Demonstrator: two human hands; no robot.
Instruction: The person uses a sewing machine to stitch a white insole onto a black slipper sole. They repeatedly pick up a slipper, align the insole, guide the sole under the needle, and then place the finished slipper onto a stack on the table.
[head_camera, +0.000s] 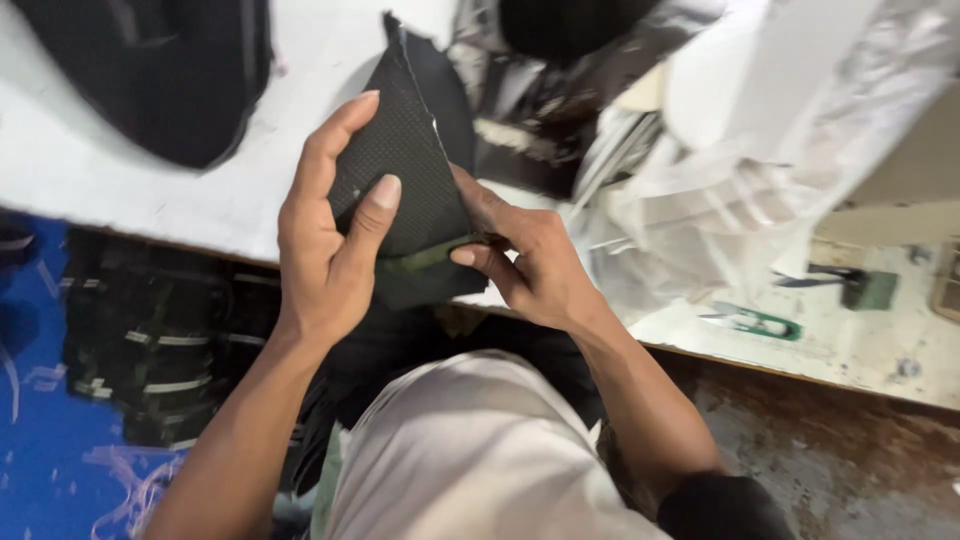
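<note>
I hold a dark, textured fabric piece (405, 160) with a green strip along its lower edge, upright above the edge of a white table (150, 190). My left hand (325, 235) grips it from the left, thumb pressed on the dotted face and fingers curled behind. My right hand (525, 265) pinches the lower right corner at the green strip between thumb and fingers.
A black fabric heap (160, 70) lies at the table's far left. Crumpled clear plastic bags (720, 190) fill the right. A green-handled thread snipper (755, 322) and a dark tool (850, 285) lie on the worn table at right. Striped dark fabric (150, 350) sits below on blue sheeting.
</note>
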